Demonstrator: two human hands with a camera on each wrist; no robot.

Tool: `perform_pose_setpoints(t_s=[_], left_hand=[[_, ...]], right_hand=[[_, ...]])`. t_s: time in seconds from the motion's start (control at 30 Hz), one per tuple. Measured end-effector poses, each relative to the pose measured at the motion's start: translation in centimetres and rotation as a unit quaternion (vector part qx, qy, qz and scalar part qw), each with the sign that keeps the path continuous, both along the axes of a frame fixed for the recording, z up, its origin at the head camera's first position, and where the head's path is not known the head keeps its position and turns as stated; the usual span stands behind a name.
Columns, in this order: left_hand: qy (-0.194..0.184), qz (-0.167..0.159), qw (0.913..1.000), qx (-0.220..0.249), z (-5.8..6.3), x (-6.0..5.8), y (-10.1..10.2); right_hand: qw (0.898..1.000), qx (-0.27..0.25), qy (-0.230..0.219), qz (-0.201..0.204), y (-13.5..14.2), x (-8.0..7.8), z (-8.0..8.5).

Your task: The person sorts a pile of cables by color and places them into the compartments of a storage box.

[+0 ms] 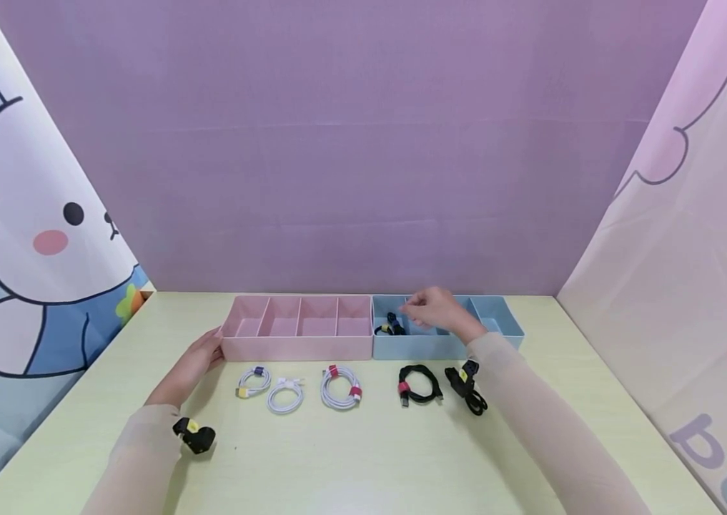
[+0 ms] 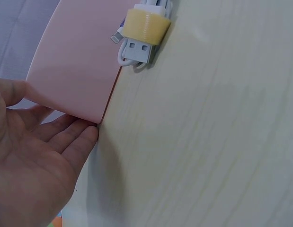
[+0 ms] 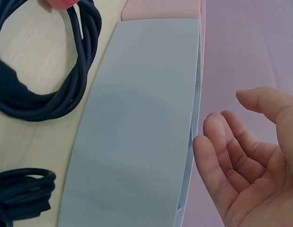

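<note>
At the left end of the pink divided box [image 1: 297, 349], my left hand [image 1: 202, 350] touches the outer side with its fingers, as the left wrist view also shows. My right hand [image 1: 432, 309] hovers over the blue divided box [image 1: 419, 348], its fingers loosely bent and nothing between them. A black cable [image 1: 392, 326] lies in the leftmost blue compartment. On the table in front of the boxes are a white cable with a yellow tie [image 1: 254, 383], two more coiled white cables [image 1: 285, 396], a black cable with a red tie [image 1: 419, 385] and another black cable bundle [image 1: 470, 397].
The two boxes stand end to end on the pale wooden table [image 1: 337, 465], close to a purple backdrop [image 1: 350, 179]. Printed cloth panels [image 1: 35, 286] flank the table on both sides. A black wrist camera [image 1: 194, 435] sits on the left sleeve.
</note>
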State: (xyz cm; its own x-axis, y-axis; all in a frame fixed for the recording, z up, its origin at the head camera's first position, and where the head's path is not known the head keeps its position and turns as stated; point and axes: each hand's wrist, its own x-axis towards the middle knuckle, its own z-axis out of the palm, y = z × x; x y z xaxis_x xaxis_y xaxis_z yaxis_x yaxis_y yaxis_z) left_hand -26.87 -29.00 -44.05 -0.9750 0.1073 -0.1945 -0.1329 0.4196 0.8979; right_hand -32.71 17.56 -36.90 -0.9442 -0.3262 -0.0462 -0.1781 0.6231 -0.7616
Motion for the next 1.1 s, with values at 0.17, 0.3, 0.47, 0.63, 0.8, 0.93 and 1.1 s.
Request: perform_pose_setpoints(t_s=[0.17,0.3,0.47,0.63,0.8,0.93,1.1], left_hand=[[0.010,-0.009,0.9999,0.007,0.0,0.0,0.0],[0.010,-0.013,0.9999,0.006,0.0,-0.1,-0.2],[0.007,-0.010,0.9999,0.005,-0.1,-0.1,-0.2],[0.006,-0.007,0.9999,0.004,-0.1,-0.1,-0.1],[0.014,-0.010,0.9998,0.007,0.0,0.0,-0.1],[0.013,-0.011,0.9999,0.003,0.0,-0.1,-0.1],[0.011,-0.010,0.9999,0.003,0.0,0.0,-0.1]], right_hand=[[1.000,0.014,0.011,0.006,0.5,0.2,-0.2],[1.000,0.015,0.012,0.010,0.8,0.5,-0.3],[1.000,0.014,0.009,0.010,1.1,0.9,-0.4],[1.000,0.017,0.010,0.010,1.3,1.5,-0.3],[0.999,0.014,0.027,0.024,1.7,1.8,-0.5],[0.999,0.015,0.035,0.031,1.9,2.3,-0.5],[0.998,0.034,0.039,0.030,2.4,2.9,-0.5]])
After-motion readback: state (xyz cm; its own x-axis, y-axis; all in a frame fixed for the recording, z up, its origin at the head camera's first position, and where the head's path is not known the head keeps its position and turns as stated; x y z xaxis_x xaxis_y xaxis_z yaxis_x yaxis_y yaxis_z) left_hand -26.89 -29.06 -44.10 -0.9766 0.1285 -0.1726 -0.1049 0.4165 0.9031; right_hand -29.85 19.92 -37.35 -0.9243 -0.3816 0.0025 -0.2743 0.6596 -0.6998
